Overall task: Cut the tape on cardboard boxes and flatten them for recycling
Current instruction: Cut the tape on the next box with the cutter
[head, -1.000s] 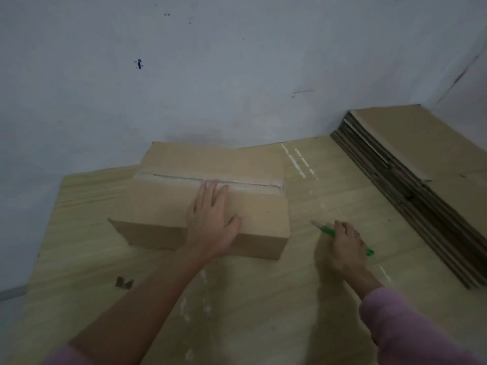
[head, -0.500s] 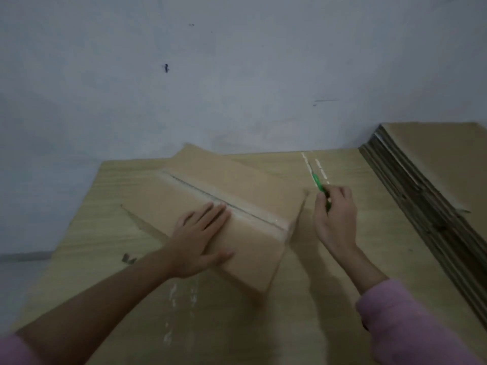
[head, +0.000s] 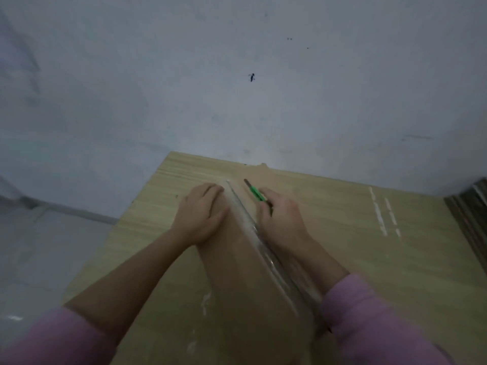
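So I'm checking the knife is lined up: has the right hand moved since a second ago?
Yes. The right hand left the wooden board and now rests on the cardboard box, beside its taped seam.

Pink sleeves (head: 369, 320) (both pushed up), bare forearms, bare hands (head: 200, 214)

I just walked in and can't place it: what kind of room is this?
Probably a bare storeroom or packing corner: a plain grey wall, a wooden board as a work surface, a taped cardboard box on it, and flattened cardboard stacked at the right edge.
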The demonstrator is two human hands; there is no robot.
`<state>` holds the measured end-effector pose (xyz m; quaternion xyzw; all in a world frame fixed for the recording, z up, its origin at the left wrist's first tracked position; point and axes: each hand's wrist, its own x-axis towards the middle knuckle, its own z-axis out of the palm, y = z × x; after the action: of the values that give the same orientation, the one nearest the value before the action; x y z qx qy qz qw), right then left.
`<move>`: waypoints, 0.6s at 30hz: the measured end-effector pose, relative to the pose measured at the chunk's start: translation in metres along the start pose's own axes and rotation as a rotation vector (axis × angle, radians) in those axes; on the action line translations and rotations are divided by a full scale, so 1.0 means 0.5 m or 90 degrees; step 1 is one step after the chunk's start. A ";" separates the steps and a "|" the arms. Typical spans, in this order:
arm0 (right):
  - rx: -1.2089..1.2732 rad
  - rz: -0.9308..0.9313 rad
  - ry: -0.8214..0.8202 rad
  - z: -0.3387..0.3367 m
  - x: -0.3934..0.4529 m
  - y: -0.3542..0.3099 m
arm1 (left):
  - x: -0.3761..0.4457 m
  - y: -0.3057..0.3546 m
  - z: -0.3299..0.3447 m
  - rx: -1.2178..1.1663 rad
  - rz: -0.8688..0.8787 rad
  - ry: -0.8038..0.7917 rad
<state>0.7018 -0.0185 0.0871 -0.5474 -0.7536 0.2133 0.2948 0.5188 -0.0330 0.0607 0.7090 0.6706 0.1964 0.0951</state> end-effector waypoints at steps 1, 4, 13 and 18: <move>0.000 -0.010 -0.021 0.014 0.015 -0.008 | 0.019 -0.004 0.001 0.008 -0.052 0.017; -0.026 -0.011 -0.061 0.053 0.051 -0.025 | 0.067 -0.013 0.014 0.021 -0.140 0.042; -0.153 -0.016 -0.136 0.091 0.079 -0.023 | 0.093 -0.024 0.041 -0.009 -0.182 0.027; -0.191 -0.031 -0.156 0.088 0.083 -0.033 | 0.092 -0.027 0.044 -0.022 -0.174 0.056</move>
<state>0.6510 0.0160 0.0741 -0.5366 -0.8203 0.1566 0.1209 0.5163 0.0163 0.0425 0.6000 0.7609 0.2242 0.1035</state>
